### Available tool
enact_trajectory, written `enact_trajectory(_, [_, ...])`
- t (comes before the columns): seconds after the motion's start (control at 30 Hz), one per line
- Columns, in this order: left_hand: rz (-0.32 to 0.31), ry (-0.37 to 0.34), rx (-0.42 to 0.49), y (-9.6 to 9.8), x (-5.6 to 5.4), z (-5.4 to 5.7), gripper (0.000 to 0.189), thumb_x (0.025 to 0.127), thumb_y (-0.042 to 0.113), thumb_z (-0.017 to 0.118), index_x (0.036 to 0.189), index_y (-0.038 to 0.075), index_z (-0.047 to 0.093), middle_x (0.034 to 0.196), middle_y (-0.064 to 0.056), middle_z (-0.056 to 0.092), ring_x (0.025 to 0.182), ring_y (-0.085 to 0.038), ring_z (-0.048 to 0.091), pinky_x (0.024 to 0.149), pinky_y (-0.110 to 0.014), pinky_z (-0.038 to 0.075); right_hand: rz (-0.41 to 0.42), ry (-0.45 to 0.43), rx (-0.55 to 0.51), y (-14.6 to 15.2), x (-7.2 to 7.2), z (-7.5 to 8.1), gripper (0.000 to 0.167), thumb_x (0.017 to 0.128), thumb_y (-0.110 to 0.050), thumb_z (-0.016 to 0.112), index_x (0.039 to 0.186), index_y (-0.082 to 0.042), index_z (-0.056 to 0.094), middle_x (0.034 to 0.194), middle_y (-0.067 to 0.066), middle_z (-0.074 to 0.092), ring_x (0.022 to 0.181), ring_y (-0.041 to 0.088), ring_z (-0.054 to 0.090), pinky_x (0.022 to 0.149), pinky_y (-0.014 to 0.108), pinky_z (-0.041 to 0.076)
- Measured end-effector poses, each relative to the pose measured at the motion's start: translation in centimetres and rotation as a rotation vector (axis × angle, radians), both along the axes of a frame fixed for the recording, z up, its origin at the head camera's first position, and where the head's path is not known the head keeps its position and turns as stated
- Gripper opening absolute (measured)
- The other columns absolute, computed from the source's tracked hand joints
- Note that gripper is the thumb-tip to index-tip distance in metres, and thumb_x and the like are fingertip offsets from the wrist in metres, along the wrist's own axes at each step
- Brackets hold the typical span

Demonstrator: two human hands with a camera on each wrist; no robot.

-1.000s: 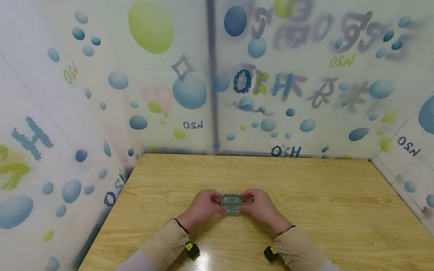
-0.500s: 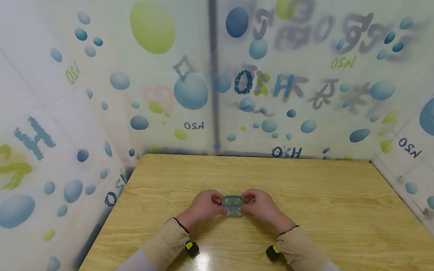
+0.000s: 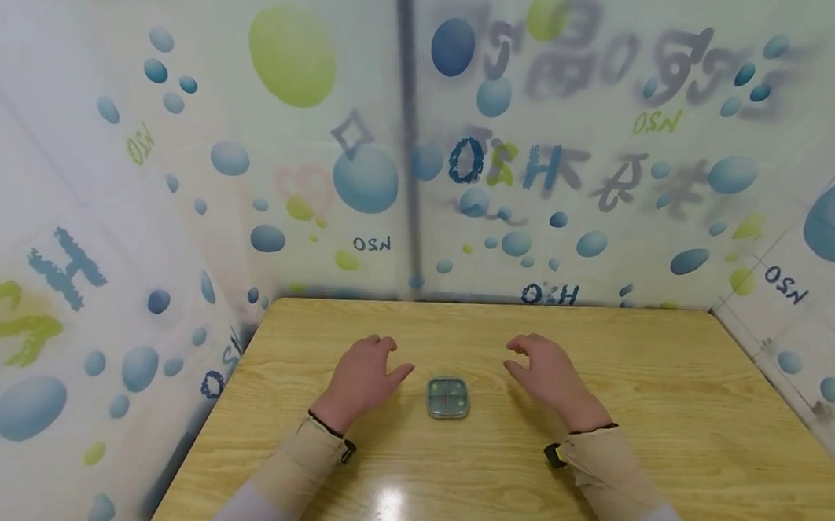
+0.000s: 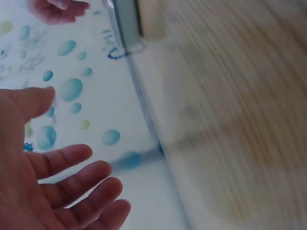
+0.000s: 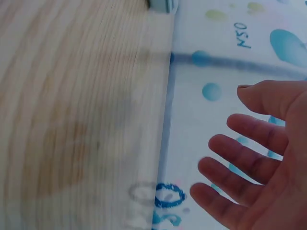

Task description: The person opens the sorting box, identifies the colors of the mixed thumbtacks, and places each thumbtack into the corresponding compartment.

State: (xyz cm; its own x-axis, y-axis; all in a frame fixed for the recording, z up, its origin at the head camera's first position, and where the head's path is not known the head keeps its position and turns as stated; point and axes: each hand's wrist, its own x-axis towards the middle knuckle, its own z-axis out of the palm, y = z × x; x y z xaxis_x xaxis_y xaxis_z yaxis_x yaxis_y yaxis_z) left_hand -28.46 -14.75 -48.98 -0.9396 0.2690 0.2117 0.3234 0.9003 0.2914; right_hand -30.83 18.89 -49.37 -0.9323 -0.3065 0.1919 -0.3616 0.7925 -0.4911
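Note:
A small square pill box (image 3: 447, 397) with a see-through lid and a cross-shaped divider lies on the table between the two hands. Small coloured bits show inside it, too small to identify. To its left, my left hand (image 3: 363, 377) hovers with fingers spread and touches nothing. My right hand (image 3: 549, 377) is off to the box's right, also apart from it, thumb and fingers parted. The left wrist view shows the left hand (image 4: 72, 177) with loosely bent, bare fingers. Likewise the right hand (image 5: 254, 158) holds nothing in the right wrist view. Part of the box (image 5: 162, 5) appears at that view's top edge.
The wooden table (image 3: 631, 382) reaches back to a wall sheet (image 3: 323, 169) printed with blue and green bubbles. More printed sheeting flanks the table at left and right. Each wrist wears a dark strap with a small black device (image 3: 555, 456).
Both hands have let go of the pill box and drawn apart, the left one leftward and the right one rightward. The box stays on the table in about the same place.

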Motion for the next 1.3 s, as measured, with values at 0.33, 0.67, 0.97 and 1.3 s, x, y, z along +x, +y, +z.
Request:
enact_trajectory(0.33, [0.047, 0.100, -0.150, -1.3, -0.2, -0.6, 0.084, 0.099, 0.068, 0.061, 0.158, 0.008, 0.049, 0.154, -0.031, 0.050, 0.147, -0.056, 0.040, 0.113, -0.071, 0.041, -0.174, 0.187, 0.228, 1.3, 0.0, -0.9, 0.061, 0.101, -0.034, 0.073, 0.146, 0.005, 0.058, 0.154, 0.036, 0.050, 0.144, 0.059, 0.042, 0.119, 0.072, 0.035])
enact_trajectory(0.67, [0.036, 0.148, -0.208, -1.2, -0.1, -1.5, 0.101, 0.093, 0.077, 0.061, 0.169, 0.016, 0.033, 0.171, -0.033, 0.025, 0.158, -0.062, 0.014, 0.113, -0.088, 0.021, -0.263, 0.257, 0.371, -0.8, 0.6, -1.7, 0.085, 0.097, -0.056, 0.072, 0.164, -0.012, 0.042, 0.174, 0.028, 0.020, 0.156, 0.065, 0.011, 0.112, 0.089, 0.019])
enact_trajectory(0.97, [-0.001, 0.125, -0.218, -1.3, -0.6, -1.4, 0.103, 0.094, 0.079, 0.057, 0.170, 0.017, 0.028, 0.173, -0.031, 0.022, 0.160, -0.060, 0.010, 0.113, -0.089, 0.020, -0.175, 0.204, 0.326, -1.4, 1.0, -0.9, 0.094, 0.097, -0.070, 0.062, 0.167, -0.013, 0.036, 0.175, 0.027, 0.020, 0.157, 0.066, 0.009, 0.111, 0.093, 0.013])
enact_trajectory(1.3, [-0.015, 0.110, -0.252, -1.3, -0.9, -1.5, 0.104, 0.094, 0.083, 0.052, 0.171, 0.017, 0.027, 0.173, -0.030, 0.022, 0.159, -0.060, 0.014, 0.112, -0.089, 0.020, -0.166, 0.166, 0.340, -1.4, 0.8, -0.9, 0.095, 0.097, -0.072, 0.060, 0.168, -0.014, 0.036, 0.174, 0.026, 0.022, 0.158, 0.064, 0.009, 0.111, 0.092, 0.012])
